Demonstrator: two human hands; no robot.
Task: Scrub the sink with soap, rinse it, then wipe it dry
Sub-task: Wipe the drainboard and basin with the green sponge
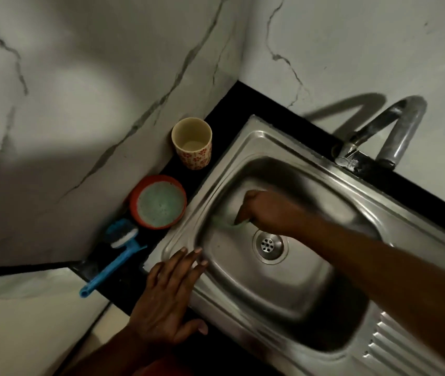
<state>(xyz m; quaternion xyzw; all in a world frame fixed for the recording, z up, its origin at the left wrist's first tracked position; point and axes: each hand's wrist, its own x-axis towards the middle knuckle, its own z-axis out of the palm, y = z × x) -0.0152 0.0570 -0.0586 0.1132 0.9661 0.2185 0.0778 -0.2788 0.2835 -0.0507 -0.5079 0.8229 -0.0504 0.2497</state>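
Stainless steel sink [297, 156] in black countertop [216, 123], white veined wall [80, 104]; right hand [267, 210] grips blurred green scrubber [224, 223], left hand [167, 294] flat, fingers straight, on the rim.

Two white tiled walls veined with grey meet in a corner [243, 50] well beyond the fingers [191, 260] of the left hand [165, 291], and a black countertop [229, 109] runs along their foot. A soft pool of light lies on the left wall [80, 77], up and to the left of those fingers, dimmer all round. Below and left of the fingers lies a pale tiled surface [26, 321], floor or wall unclear.
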